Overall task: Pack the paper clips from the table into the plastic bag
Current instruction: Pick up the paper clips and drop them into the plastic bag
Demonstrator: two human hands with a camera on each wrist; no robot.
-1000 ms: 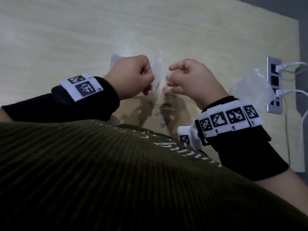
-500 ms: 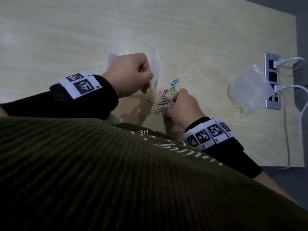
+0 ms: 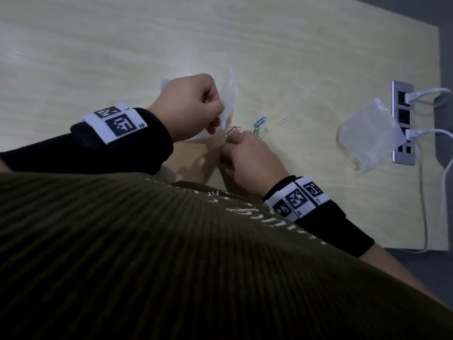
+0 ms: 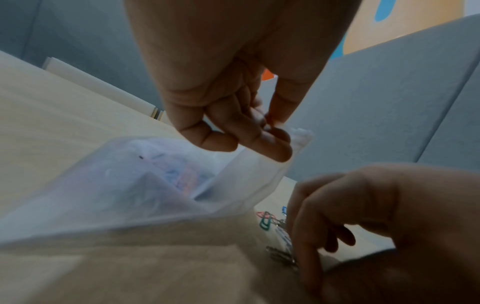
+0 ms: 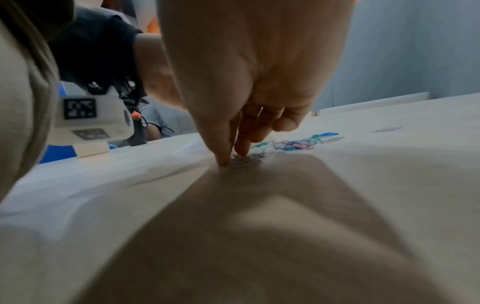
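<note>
My left hand [image 3: 218, 116] pinches the rim of a clear plastic bag [image 3: 230, 92] and holds it up off the table. In the left wrist view the thumb and fingers of this left hand [image 4: 270, 127] grip the rim, and the bag [image 4: 155, 185] hangs open with several clips blurred inside. Coloured paper clips [image 3: 257, 126] lie in a loose pile just right of the bag. My right hand [image 3: 232, 141] is down on the near side of the pile. In the right wrist view my right hand [image 5: 233, 158] pinches silver clips [image 5: 246, 161] on the table; coloured clips [image 5: 298, 144] lie beyond.
One white clip [image 3: 283, 120] lies apart, right of the pile. A second clear plastic bag [image 3: 370, 136] lies at the right, beside a metal socket panel [image 3: 403, 123] with white cables [image 3: 438, 133] plugged in. The pale wooden table [image 3: 122, 45] stretches far and left.
My right hand came down from the bag's mouth to the clip pile and has closed thumb and finger on clips at its near side. The left hand keeps holding the bag.
</note>
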